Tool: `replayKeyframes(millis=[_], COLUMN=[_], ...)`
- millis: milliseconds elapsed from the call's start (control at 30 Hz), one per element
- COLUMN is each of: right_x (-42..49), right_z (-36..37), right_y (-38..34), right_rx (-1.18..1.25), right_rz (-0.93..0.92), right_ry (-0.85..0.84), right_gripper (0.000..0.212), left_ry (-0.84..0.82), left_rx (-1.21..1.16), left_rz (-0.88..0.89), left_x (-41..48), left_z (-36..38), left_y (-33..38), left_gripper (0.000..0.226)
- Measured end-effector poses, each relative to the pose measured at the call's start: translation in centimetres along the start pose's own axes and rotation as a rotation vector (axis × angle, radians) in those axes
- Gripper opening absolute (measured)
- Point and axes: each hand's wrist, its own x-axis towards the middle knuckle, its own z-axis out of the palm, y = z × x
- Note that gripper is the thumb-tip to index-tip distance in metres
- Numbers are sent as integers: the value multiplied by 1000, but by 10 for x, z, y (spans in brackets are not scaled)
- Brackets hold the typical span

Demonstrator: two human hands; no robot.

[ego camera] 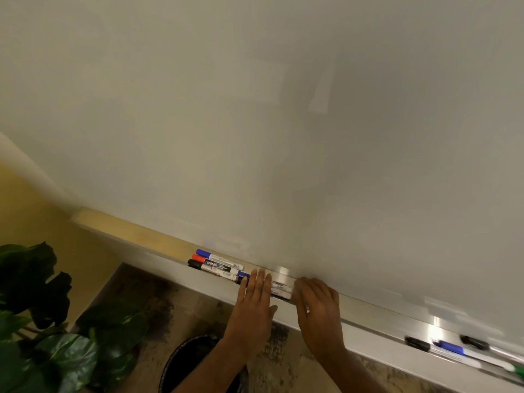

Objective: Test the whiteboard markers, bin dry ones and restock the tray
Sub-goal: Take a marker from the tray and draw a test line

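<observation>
progress: markers [218, 265] lie capped in tray [380, 321], whiteboard [255, 109] unmarked, testing seems ahead | left hand [252, 302] flat on markers | right hand [317, 304] curled, hold unclear

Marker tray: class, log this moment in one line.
left hand: flat on markers | right hand: curled at tray, grip unclear | bin: below tray

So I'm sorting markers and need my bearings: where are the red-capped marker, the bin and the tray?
red-capped marker [217, 265], head view, on its labelled barrel.
bin [184, 354], head view, on its dark inner wall.
tray [377, 343], head view, on its front face.
</observation>
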Motion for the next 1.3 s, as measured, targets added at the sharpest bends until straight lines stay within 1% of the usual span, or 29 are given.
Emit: replayKeyframes(millis=[100, 233, 333, 400, 467, 533, 567, 633, 800, 833, 900, 933, 967, 1033, 1133, 1300], right_x=[-15, -38, -58, -70, -80, -90, -94, -102, -113, -115, -117, -115, -112, -120, -115, -108], right_z=[-22, -49, -67, -80, -94, -106, -112, -124, -144, -145, -145, -144, -142, -144, -139, -138], right_y=[13, 38, 63, 81, 98, 115, 124, 140, 172, 177, 179, 178, 177, 206, 206, 214], right_rx=[-23, -60, -83, -108, -135, -170, -183, -207, -273, -284, -296, -301, -307, -295, -292, -281], right_rz=[1, 47, 100, 124, 156, 189, 212, 242, 296, 298, 258, 245, 243, 249, 205, 181], right_ry=[43, 12, -15, -20, -19, -17, -20, -36, -83, -90, -103, -114, -144, -180, -198, -192], right_gripper=[37, 37, 37, 39, 40, 41, 43, 49, 61, 59, 37, 34, 40, 49, 52, 56], left_ry=[-75, -63, -57, -89, -77, -119, -103, -92, -140, -133, -93, -89, -84, -75, -34, -13], left_rx=[15, 40, 26, 0, 38, 70, 92, 106, 139, 143, 147, 130, 122, 145, 130, 140], left_rz=[-21, -1, 35, 60, 83, 84, 93, 112, 163, 172, 183, 181, 186, 226, 214, 231], left_x=[1, -3, -7, -10, -10, -12, -12, -12, -9, -7, -7, -7, -7, -4, -5, -7], left_z=[-4, 12, 11, 13, 14, 18, 20, 22, 31, 34, 38, 41, 42, 61, 62, 64], left_y=[22, 53, 84, 104, 124, 142, 151, 169, 206, 212, 215, 213, 212, 238, 236, 238], left_gripper=[72, 77, 87, 91, 88, 81, 80, 78, 76, 76, 77, 77, 77, 77, 76, 74])
